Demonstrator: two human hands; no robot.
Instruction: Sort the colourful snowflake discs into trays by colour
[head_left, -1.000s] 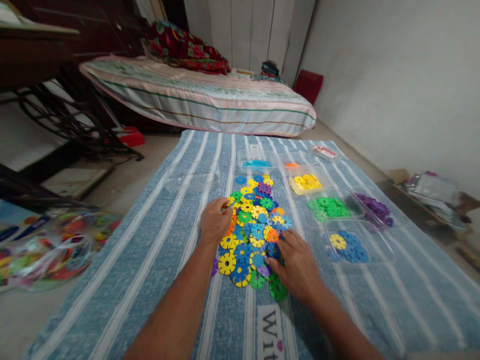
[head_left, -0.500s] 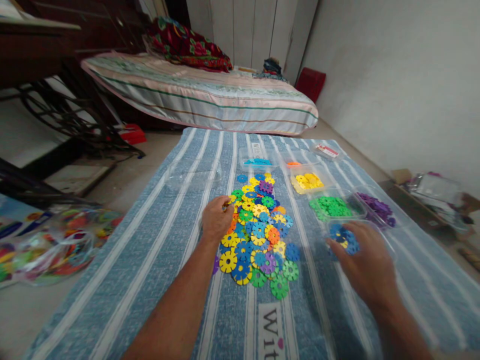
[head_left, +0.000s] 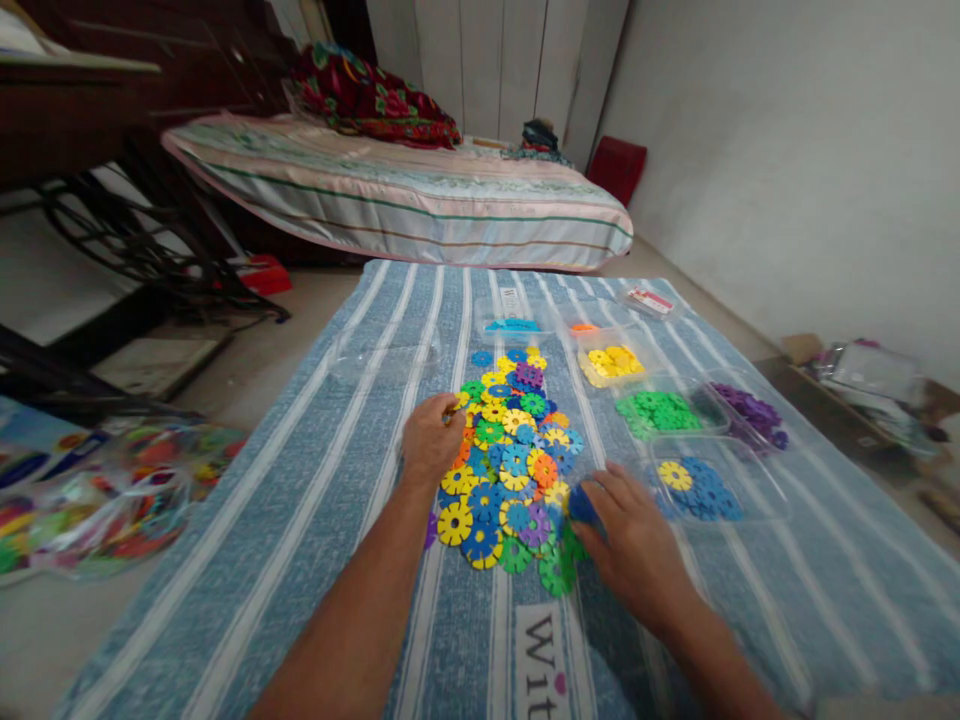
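Observation:
A heap of plastic snowflake discs point(head_left: 517, 460) in yellow, blue, green, orange and purple lies on the striped cloth. At its left edge rests my left hand point(head_left: 433, 438), fingers curled; what they hold, if anything, is hidden. A small gold-brown patch shows at its fingers, too small to name. My right hand point(head_left: 626, 525) reaches the heap's right edge, thumb and fingers closed on a blue snowflake disc point(head_left: 582, 506). Right of that hand, a clear tray holds blue discs point(head_left: 709, 490) with one yellow disc point(head_left: 675, 475) among them.
Further back stand clear trays of green discs point(head_left: 660, 412), purple discs point(head_left: 750, 415), yellow discs point(head_left: 615, 360) and light blue pieces point(head_left: 514, 326). A clear empty-looking container point(head_left: 382, 358) sits at the left. Beyond the striped cloth point(head_left: 285, 490) is a bed point(head_left: 420, 210).
My right hand has moved left from the tray of blue discs to the heap's right edge, uncovering the yellow disc in that tray. My left hand has stayed in place.

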